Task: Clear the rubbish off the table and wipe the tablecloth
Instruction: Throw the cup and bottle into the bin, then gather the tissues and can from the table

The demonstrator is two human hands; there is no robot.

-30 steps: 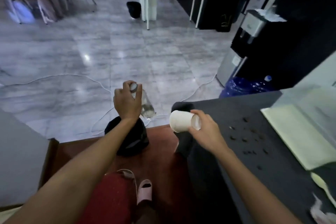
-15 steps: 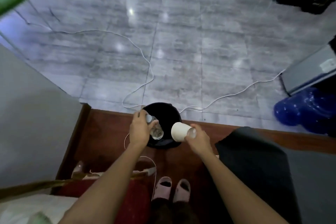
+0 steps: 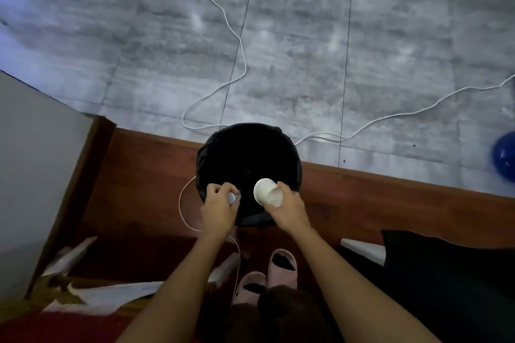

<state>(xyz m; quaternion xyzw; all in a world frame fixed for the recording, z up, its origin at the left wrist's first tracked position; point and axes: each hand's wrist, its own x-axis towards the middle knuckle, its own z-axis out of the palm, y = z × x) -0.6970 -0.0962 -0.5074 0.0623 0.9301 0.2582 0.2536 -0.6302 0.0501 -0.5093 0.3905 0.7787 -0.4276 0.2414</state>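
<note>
Currently, head view only. Both hands are over the black-lined bin, which sits at frame centre on the brown wooden floor strip. The left hand is closed around a small clear plastic bottle; only its pale cap end and a bit of clear body show past the fingers, so its long axis cannot be told for sure, though it seems to point up-frame into the bin. The right hand grips a white paper cup by its side wall; the cup lies tipped over, long axis roughly horizontal, one round end toward frame left above the bin opening.

Progress, as judged: two pieces of rubbish are at the bin but not yet released. A dark cloth edge shows at lower right, probably the tablecloth; the tabletop is out of view, so remaining rubbish is unknown. Wiping appears not started.
</note>
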